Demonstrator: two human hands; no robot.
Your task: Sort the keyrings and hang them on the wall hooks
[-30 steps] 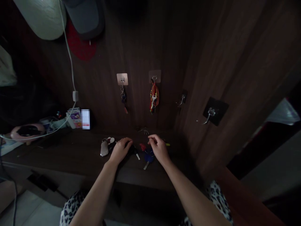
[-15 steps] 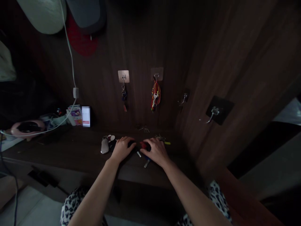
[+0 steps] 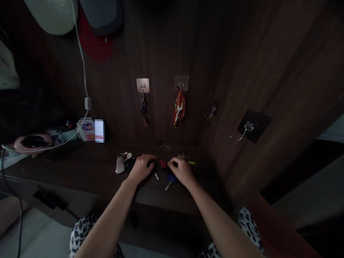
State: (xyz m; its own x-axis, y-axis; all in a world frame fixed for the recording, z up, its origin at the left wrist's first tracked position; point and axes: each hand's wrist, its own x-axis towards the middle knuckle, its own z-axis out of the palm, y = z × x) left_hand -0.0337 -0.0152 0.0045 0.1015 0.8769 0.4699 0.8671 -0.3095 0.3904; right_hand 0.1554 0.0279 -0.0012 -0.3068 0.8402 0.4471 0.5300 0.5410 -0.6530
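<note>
Both hands rest on a dark wooden shelf [image 3: 88, 172] among keys. My left hand [image 3: 141, 168] lies curled over a dark key fob [image 3: 152, 165], fingers bent down on it. My right hand [image 3: 182, 171] is curled too, its fingertips pinching at a red-headed key [image 3: 163, 164]. A blue-headed key [image 3: 170, 179] with a silver blade lies just under the right hand. A silver and white key fob [image 3: 121, 163] sits left of the left hand.
Two adhesive hooks on the wall carry a dark key bunch [image 3: 143, 107] and a red key bunch [image 3: 179, 109]; two bare hooks [image 3: 212, 111] [image 3: 246, 129] hang further right. Loose keys [image 3: 165, 146] lie by the wall. Boxes [image 3: 87, 130], a white cable [image 3: 80, 64] and a pink object [image 3: 32, 142] fill the left.
My right hand came down from above the keys and closed its fingertips on the red-headed key. The left hand stayed on the dark fob.
</note>
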